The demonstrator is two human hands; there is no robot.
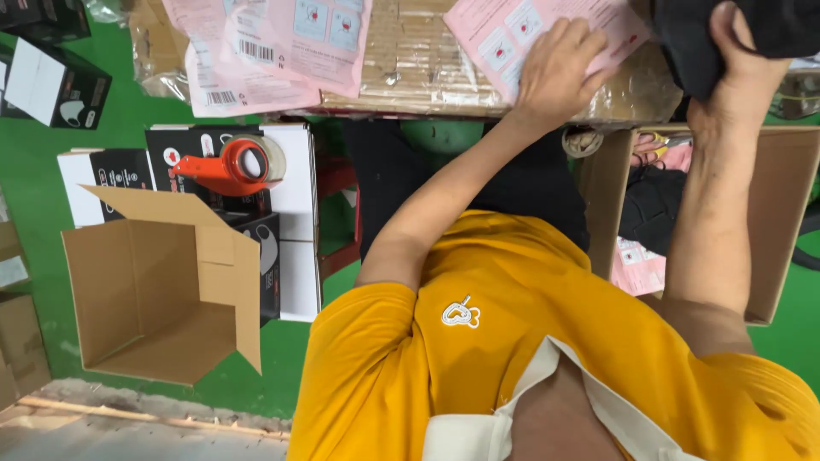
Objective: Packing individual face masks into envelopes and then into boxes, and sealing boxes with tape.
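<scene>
My left hand (557, 70) lies on a pink mailer bag (512, 34) on the cardboard-covered table top (418, 68), fingers spread over it and holding it. My right hand (741, 64) is raised at the top right, gripping a black folded garment (709, 34) just right of that bag. More pink mailer bags (273, 43) with printed labels lie further left on the same surface. My yellow shirt fills the lower part of the view.
An open empty cardboard box (162, 290) stands on the green floor at the left. Behind it, black and white product boxes (290, 196) carry an orange tape dispenser (231, 166). A second cardboard box (769, 222) at the right holds black and pink items.
</scene>
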